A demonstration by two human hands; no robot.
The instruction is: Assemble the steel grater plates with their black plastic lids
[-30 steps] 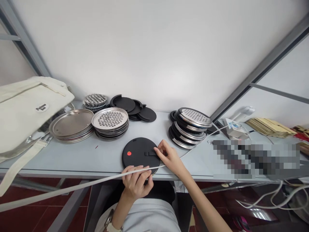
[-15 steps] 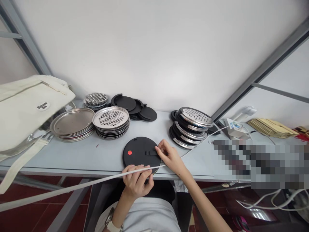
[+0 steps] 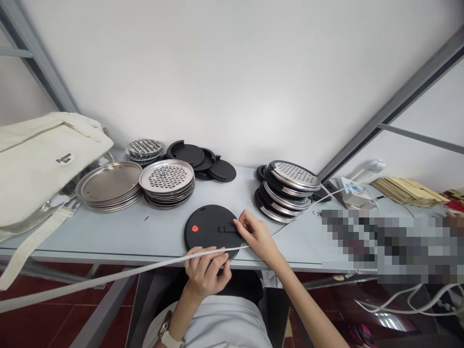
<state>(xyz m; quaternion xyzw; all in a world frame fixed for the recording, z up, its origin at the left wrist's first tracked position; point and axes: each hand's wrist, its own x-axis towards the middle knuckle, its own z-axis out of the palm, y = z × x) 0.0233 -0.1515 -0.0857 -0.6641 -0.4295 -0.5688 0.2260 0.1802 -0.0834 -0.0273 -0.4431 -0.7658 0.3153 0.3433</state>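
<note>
A round black disc [image 3: 210, 239] with a red dot and a dark clip-like part lies at the table's front edge. My left hand [image 3: 208, 271] grips its near rim, fingers curled over it; a white cable [image 3: 145, 268] passes across these fingers. At the disc's right rim my right hand [image 3: 252, 232] pinches the end of the dark clip part [image 3: 227, 228] between thumb and finger. Behind the disc stand a stack of perforated metal plates [image 3: 167, 177] and a stack of plain metal plates [image 3: 110, 182].
A cream bag [image 3: 43, 164] leans at the left. Black holders [image 3: 188, 155] and grater discs [image 3: 145, 148] are at the back. Stacked assembled discs [image 3: 295, 176] stand right of the middle. Farther right are a white box [image 3: 353, 194], yellow envelopes [image 3: 408, 192] and a blurred-out area.
</note>
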